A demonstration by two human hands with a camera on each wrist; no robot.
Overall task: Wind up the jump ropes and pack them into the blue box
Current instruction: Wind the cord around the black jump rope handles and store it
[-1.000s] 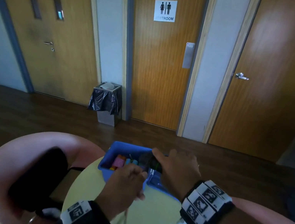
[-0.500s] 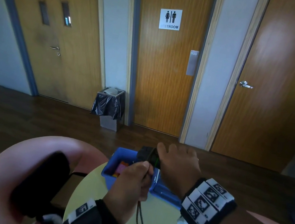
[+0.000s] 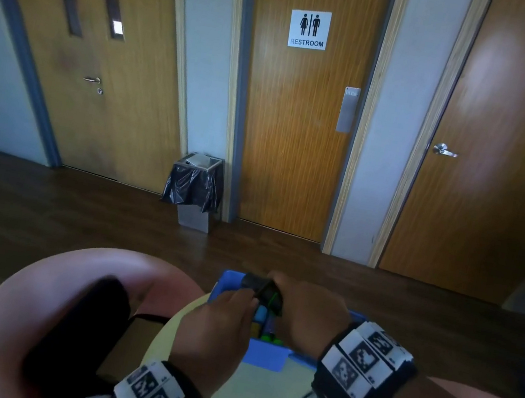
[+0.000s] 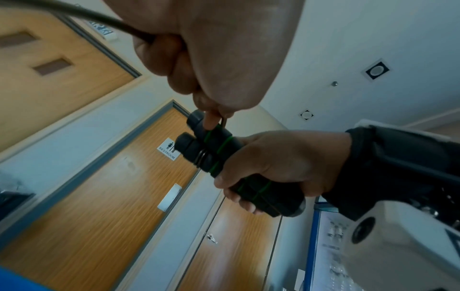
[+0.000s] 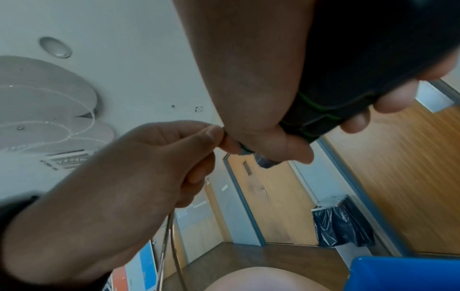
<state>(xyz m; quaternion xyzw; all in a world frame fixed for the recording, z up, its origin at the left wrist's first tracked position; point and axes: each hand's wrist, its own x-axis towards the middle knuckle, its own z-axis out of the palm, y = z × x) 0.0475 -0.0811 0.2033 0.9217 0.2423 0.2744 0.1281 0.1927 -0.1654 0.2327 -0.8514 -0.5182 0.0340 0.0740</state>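
Jump-rope handles [image 4: 214, 155] side by side, angled up-left

You can read one sign [image 3: 309, 28]: a white plate in the upper middle of the head view, fixed to the middle wooden door [image 3: 292, 155], with two black figures split by a bar above the word "RESTROOM". It appears again, tilted and small, in the left wrist view. The push plate [image 3: 348, 109] carries lettering too blurred to read.

Hands largely hide the blue box [image 3: 265, 359], seemingly.
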